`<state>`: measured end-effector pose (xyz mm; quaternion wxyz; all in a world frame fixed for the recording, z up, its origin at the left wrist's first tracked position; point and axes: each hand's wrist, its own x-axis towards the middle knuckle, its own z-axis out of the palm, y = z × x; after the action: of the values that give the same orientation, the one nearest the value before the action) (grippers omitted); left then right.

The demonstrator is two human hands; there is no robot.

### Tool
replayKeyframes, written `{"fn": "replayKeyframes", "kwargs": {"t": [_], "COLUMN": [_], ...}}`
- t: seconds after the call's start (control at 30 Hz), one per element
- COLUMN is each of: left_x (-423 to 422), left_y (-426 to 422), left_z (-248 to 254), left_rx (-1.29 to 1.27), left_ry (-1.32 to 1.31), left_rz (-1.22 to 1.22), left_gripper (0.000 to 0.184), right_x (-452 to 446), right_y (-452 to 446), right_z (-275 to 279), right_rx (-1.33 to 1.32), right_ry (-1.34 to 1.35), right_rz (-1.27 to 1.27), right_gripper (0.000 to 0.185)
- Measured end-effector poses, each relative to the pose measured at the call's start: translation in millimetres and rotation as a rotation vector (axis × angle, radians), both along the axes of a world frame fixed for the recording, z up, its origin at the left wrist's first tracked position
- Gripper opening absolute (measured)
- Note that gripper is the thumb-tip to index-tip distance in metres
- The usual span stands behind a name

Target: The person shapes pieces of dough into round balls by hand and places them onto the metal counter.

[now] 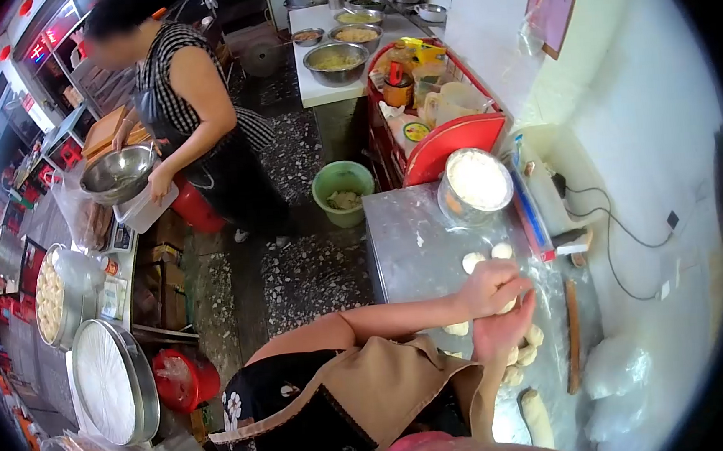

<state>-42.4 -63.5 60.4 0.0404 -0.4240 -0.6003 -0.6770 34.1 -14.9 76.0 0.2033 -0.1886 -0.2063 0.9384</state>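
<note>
My left hand (490, 288) is closed, fingers curled over a small white piece of dough (508, 306). From below, my right hand (504, 329) cups the same piece, so most of it is hidden between them. Both hands are above the metal worktable (405, 256). Two round dough pieces (474, 261) lie just beyond my left hand. Several more dough pieces (527, 355) are clustered beside my right wrist. A dough log (536, 419) rests nearer the bottom of the view. To the right lies a wooden rolling pin (573, 336).
A metal container of flour (477, 180) stands by a red crate (448, 148). Green bucket (343, 195) on the floor. Steel bowls (336, 64) sit on a white counter. Across the aisle, a co-worker (203, 111) handles a metal bowl (120, 174). Steamer trays (108, 381) are at left.
</note>
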Motion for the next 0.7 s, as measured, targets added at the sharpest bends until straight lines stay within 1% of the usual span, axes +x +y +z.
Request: {"fn": "replayKeyframes", "kwargs": {"t": [0.03, 0.1, 0.13, 0.2, 0.23, 0.27, 0.3, 0.33, 0.4, 0.43, 0.47, 0.5, 0.53, 0.6, 0.63, 0.7], "left_x": [0.7, -1.3, 0.5, 5.2, 5.4, 4.8, 5.8, 8.4, 14.7, 14.9, 14.5, 12.9, 9.8, 5.9, 6.5, 7.3], "left_y": [-0.7, 4.2, 0.5, -7.4, -9.5, -11.4, -15.4, -18.6, -24.4, -24.7, -24.1, -23.1, -21.5, -19.8, -20.4, -20.4], "left_z": [-0.8, -3.1, 3.5, 16.2, 14.5, 11.3, 12.0, 11.8, 13.5, 12.1, 10.9, 9.6, 6.3, 0.0, -1.5, -4.0], "left_rx": [-0.001, 0.069, 0.073, -0.075, -0.072, -0.049, -0.028, -0.031, -0.187, -0.188, -0.166, -0.144, -0.145, -0.100, -0.101, -0.039], "left_ry": [-0.003, -0.023, -0.026, -0.055, -0.056, 0.114, 0.282, 0.279, 0.171, 0.167, 0.079, -0.006, -0.006, -0.005, -0.005, -0.019], "left_rz": [0.006, -0.004, 0.003, 0.030, 0.035, 0.165, 0.295, 0.300, 0.133, 0.142, 0.117, 0.090, 0.095, 0.157, 0.159, 0.118], "left_gripper": [0.011, 0.010, 0.010, 0.018, 0.018, 0.020, 0.023, 0.023, 0.018, 0.018, 0.016, 0.015, 0.015, 0.018, 0.018, 0.024], "right_x": [-1.4, -8.2, -8.8, -6.3, -6.0, -6.3, -4.8, -2.8, 0.3, 0.1, 1.8, 2.0, 2.0, 3.2, 3.8, 2.6], "right_y": [-2.5, 1.4, 3.3, 8.7, 11.0, 13.3, 14.9, 16.5, 17.6, 15.9, 12.8, -1.2, -9.9, -13.1, -14.3, -20.7], "right_z": [-3.3, -18.9, -23.1, -21.1, -19.6, -20.1, -22.7, -26.6, -33.7, -33.3, -28.6, -4.9, 7.9, 6.2, 5.3, -4.3], "right_rx": [0.018, 0.044, 0.072, 0.078, 0.079, 0.081, 0.108, 0.132, 0.142, 0.152, 0.151, 0.154, 0.155, 0.096, 0.043, 0.026], "right_ry": [-0.058, -0.065, -0.071, -0.090, -0.101, -0.099, -0.001, 0.094, 0.108, 0.127, 0.125, 0.089, 0.052, 0.029, 0.008, 0.040], "right_rz": [-0.059, -0.061, -0.067, -0.025, 0.006, 0.011, 0.074, 0.137, 0.145, 0.148, 0.156, 0.112, 0.067, 0.067, 0.062, 0.053], "right_gripper": [0.049, 0.049, 0.050, 0.051, 0.052, 0.052, 0.054, 0.056, 0.057, 0.058, 0.058, 0.056, 0.054, 0.054, 0.054, 0.056]}}
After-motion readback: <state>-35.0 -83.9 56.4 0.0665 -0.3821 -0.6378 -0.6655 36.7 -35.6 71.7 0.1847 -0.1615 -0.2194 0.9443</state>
